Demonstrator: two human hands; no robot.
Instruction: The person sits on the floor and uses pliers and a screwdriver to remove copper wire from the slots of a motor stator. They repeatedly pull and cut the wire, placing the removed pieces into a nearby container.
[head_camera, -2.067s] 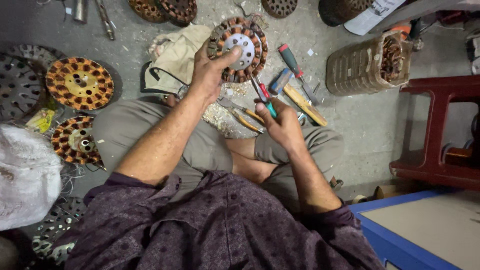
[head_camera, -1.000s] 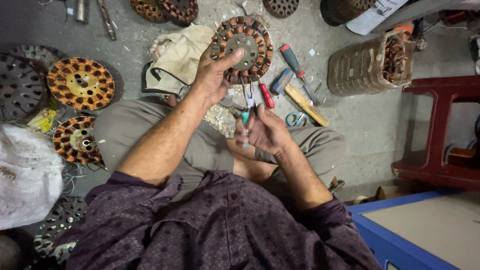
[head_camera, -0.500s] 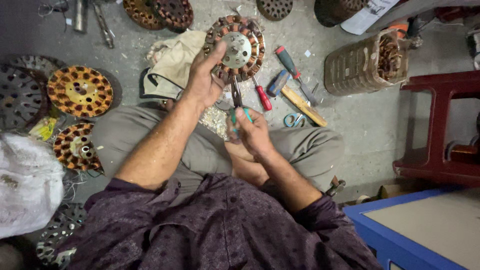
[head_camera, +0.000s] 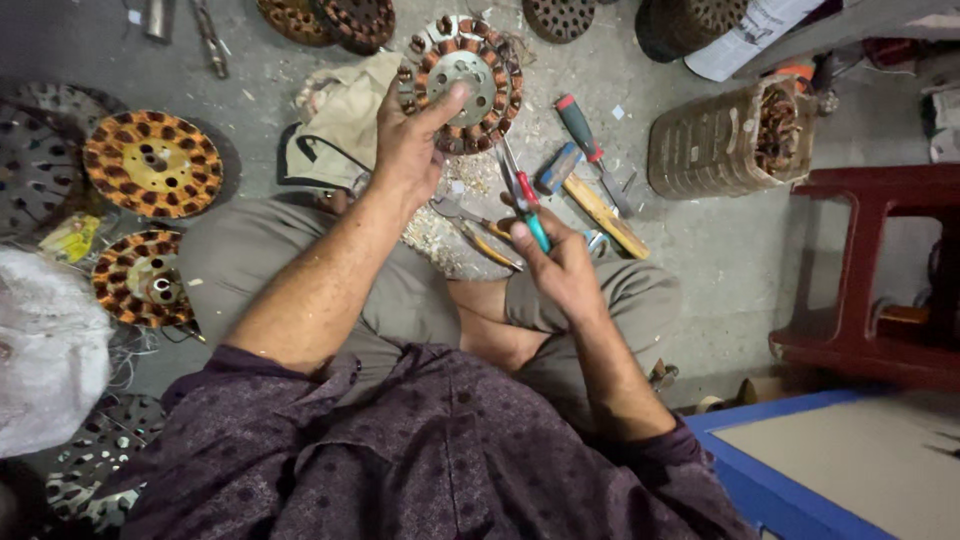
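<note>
My left hand (head_camera: 412, 140) grips a round motor stator (head_camera: 478, 55) with copper windings, tilted up off the floor, with my thumb pressed on its metal hub. My right hand (head_camera: 560, 265) holds pliers (head_camera: 522, 190) with red and teal handles, jaws pointing up at the stator's lower edge. I sit cross-legged on the concrete floor with both hands in front of my knees.
Screwdrivers (head_camera: 585, 135), a wooden-handled tool (head_camera: 605, 215) and more pliers (head_camera: 480, 235) lie by my right hand. Other stators (head_camera: 150, 165) lie to the left, next to a white bag (head_camera: 45, 360). A cloth (head_camera: 340, 115), a ribbed motor housing (head_camera: 725, 140) and a red stool (head_camera: 880, 275) stand around.
My right hand took the pliers from the tools on the floor and brought them up to the stator. My left hand kept hold of the stator and tilted it.
</note>
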